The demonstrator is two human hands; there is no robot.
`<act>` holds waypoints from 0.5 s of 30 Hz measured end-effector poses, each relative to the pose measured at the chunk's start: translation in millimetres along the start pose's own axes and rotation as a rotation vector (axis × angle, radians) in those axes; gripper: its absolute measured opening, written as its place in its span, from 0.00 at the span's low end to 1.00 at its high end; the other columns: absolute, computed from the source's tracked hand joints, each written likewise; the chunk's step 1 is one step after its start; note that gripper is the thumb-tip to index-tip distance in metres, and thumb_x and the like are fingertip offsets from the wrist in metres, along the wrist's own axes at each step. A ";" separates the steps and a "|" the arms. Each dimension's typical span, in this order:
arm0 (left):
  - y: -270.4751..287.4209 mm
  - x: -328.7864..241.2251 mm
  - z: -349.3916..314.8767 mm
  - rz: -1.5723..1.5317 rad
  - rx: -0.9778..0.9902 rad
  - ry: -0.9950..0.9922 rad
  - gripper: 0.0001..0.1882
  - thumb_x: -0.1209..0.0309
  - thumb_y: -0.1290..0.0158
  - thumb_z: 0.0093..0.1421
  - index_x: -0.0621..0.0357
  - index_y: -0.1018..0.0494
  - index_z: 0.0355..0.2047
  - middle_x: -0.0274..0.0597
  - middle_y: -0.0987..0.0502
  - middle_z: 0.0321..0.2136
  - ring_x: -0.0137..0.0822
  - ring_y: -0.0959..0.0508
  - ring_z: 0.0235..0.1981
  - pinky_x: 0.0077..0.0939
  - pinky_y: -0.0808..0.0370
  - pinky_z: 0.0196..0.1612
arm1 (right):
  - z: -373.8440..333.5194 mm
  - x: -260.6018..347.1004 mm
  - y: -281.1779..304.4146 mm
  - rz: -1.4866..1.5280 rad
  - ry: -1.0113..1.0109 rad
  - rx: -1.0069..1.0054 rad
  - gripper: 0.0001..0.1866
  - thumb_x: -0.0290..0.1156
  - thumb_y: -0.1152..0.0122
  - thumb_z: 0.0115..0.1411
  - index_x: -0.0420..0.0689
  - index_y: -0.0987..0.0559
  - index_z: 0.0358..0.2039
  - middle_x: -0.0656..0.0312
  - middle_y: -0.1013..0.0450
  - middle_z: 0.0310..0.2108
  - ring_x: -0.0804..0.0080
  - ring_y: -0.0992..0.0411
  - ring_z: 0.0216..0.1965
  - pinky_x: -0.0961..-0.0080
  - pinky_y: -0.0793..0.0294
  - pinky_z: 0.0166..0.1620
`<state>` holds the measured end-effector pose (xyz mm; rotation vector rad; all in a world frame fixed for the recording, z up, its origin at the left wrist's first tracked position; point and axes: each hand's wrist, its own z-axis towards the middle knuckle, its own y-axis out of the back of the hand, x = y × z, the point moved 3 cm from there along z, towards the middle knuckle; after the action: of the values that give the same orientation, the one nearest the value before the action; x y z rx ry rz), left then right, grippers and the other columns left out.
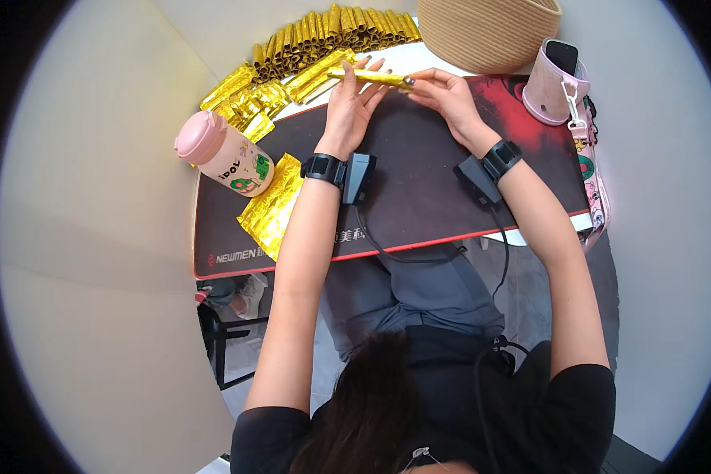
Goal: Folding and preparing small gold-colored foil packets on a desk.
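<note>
Over the far part of the dark desk mat, a slim rolled tube of gold foil paper (375, 77) spans my two hands, lying nearly level. My left hand (351, 110) supports its left part, thumb in front and fingers behind. At the right end, my right hand (449, 96) pinches the tube between thumb and fingertips. Just behind my left hand lie longer gold foil pieces (312, 80). A flat gold foil sheet (272, 207) rests on the mat beside my left forearm, which covers part of it.
Many finished-looking gold rolls (332, 33) are stacked at the back. Folded gold sheets (249, 103) lie left of them. A pink-lidded bottle (227, 154) stands on the left of the mat (419, 182). A woven basket (490, 35) and a pink holder (545, 95) with a phone (562, 55) are back right.
</note>
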<state>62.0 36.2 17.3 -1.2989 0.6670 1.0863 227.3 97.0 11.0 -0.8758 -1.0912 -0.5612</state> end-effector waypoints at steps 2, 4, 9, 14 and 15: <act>0.8 0.0 1.0 -0.092 -0.004 -0.051 0.35 0.45 0.57 0.61 0.62 0.42 0.56 0.47 0.32 0.52 0.41 0.29 0.52 0.32 0.30 0.55 | 0.5 -6.9 -2.6 -0.061 -0.039 0.117 0.08 0.25 0.42 0.59 0.38 0.22 0.38 0.59 0.24 0.38 0.77 0.25 0.39 0.82 0.24 0.44; 5.2 -0.4 0.3 -0.109 -0.094 -0.042 0.26 0.44 0.59 0.62 0.56 0.39 0.43 0.35 0.36 0.33 0.32 0.31 0.36 0.27 0.29 0.45 | -2.2 -5.8 -10.9 -0.144 -0.070 0.191 0.08 0.25 0.42 0.59 0.38 0.22 0.39 0.59 0.24 0.38 0.77 0.25 0.39 0.82 0.24 0.44; -5.2 -0.9 0.4 0.089 -0.044 0.044 0.23 0.43 0.62 0.64 0.50 0.39 0.31 0.26 0.44 0.16 0.20 0.43 0.15 0.14 0.42 0.19 | 3.3 -0.2 -5.0 -0.407 0.172 0.199 0.15 0.23 0.43 0.58 0.43 0.23 0.47 0.59 0.24 0.42 0.76 0.25 0.41 0.79 0.26 0.48; -17.8 6.6 -9.2 0.166 0.111 0.208 0.24 0.41 0.65 0.64 0.50 0.40 0.30 0.25 0.45 0.15 0.18 0.48 0.13 0.11 0.51 0.15 | -0.5 10.4 -7.2 -0.329 0.324 0.100 0.24 0.23 0.43 0.57 0.47 0.31 0.56 0.57 0.28 0.50 0.74 0.27 0.47 0.76 0.29 0.52; -22.0 7.8 -10.0 0.172 0.150 0.254 0.24 0.42 0.63 0.64 0.50 0.39 0.30 0.25 0.45 0.15 0.18 0.48 0.13 0.11 0.50 0.15 | -0.9 13.6 -7.5 -0.383 0.409 0.089 0.25 0.23 0.43 0.56 0.47 0.30 0.56 0.57 0.28 0.50 0.72 0.27 0.48 0.75 0.29 0.52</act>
<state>86.8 30.2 17.6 -1.2777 1.0465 0.9954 227.2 92.4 25.9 -0.4442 -0.9000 -0.9567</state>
